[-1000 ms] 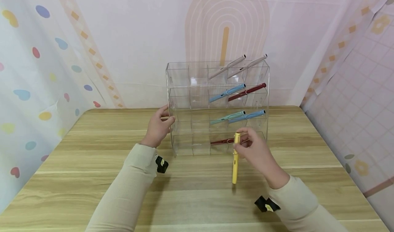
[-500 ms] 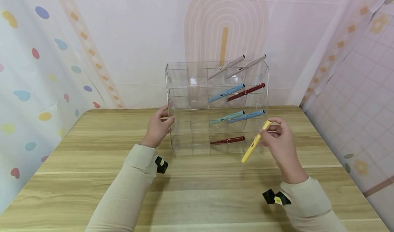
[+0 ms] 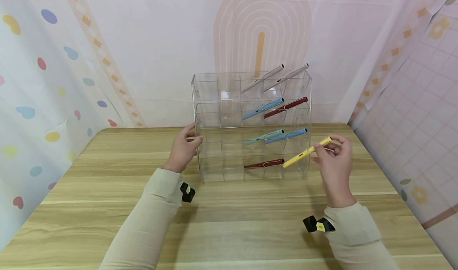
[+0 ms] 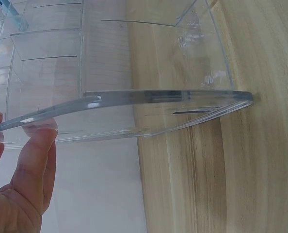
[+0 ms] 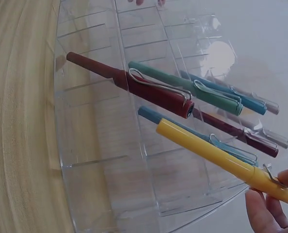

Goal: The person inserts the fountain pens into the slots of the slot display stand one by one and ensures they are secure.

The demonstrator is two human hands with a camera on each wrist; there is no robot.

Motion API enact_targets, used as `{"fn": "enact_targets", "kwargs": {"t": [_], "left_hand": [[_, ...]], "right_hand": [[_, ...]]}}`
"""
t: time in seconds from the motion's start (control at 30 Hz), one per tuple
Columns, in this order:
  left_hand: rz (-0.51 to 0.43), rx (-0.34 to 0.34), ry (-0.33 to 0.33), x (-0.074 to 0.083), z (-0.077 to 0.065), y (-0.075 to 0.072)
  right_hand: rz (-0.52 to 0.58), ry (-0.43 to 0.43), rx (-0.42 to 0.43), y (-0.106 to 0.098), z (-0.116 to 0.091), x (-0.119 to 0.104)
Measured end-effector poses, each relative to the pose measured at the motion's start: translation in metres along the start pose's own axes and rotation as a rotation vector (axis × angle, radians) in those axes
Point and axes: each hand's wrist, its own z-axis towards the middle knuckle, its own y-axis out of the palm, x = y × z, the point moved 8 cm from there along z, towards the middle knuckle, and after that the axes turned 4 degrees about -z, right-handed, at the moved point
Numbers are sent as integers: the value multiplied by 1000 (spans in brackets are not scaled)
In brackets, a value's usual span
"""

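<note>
A clear acrylic pen rack (image 3: pixel 231 142) stands upright on the table, with pens slanting in its tiers. My left hand (image 3: pixel 182 148) holds the rack's left side, thumb near the front edge; in the left wrist view its fingertips (image 4: pixel 37 141) meet the clear side panel. My right hand (image 3: pixel 336 162) pinches a yellow pen (image 3: pixel 304 156) near its clip end. Tilted, the pen points down-left, its free end overlapping the bottom tier just right of a dark red pen (image 3: pixel 264 164). In the right wrist view it crosses in front of a blue pen (image 5: pixel 149 114).
Above are a green pen (image 3: pixel 262 137), blue pens, another dark red pen (image 3: pixel 286 107) and two pale pens (image 3: pixel 262 78) in the top tier. The wooden table (image 3: pixel 229 226) meets a patterned curtain (image 3: pixel 161 43) behind the rack.
My right hand has moved right, then slightly farther right, tilting the yellow pen from upright to slanted, its lower end rising to the rack's bottom tier. My left hand stays on the rack.
</note>
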Motion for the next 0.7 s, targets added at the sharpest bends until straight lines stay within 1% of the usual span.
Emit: {"fn": "enact_targets", "kwargs": {"t": [0.17,0.3,0.47,0.7], "left_hand": [[4,-3,3,-1,0,0],[3,-5,0,-1,0,-1],[1,-6,1,-1,0,0],[-10,-9,-7,-2,0,0]], "right_hand": [[42,-10,44,-1,2,5],[67,-4,62,1,1,12],[66,4,58,9,-1,21],[23,28,36,17,-3,34]]}}
